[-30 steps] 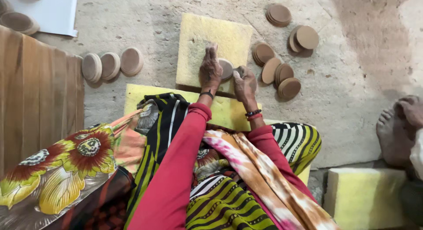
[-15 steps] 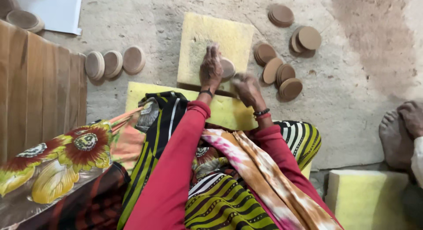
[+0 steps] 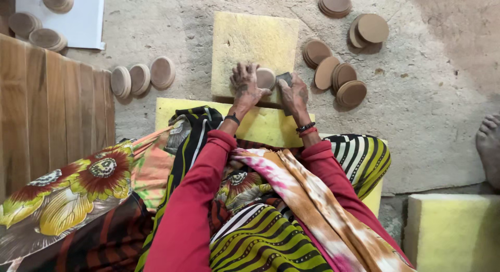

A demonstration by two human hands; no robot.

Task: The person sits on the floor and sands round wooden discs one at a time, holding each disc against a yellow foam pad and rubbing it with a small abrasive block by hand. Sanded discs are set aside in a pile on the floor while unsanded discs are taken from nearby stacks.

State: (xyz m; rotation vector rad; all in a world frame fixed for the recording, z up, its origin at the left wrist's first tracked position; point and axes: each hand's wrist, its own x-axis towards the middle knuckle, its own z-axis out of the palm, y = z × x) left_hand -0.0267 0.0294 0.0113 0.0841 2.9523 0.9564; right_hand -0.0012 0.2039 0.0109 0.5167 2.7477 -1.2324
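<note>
1. A concrete floor is lying under the work; a yellow foam pad is resting on it.
2. The left hand is pressing a brown disc flat onto the pad.
3. The right hand, just beside the disc, is gripping a dark block.
4. Disc stacks are lying right of the hands; more discs left.

Round wooden disc partly hidden under left hand.
</note>
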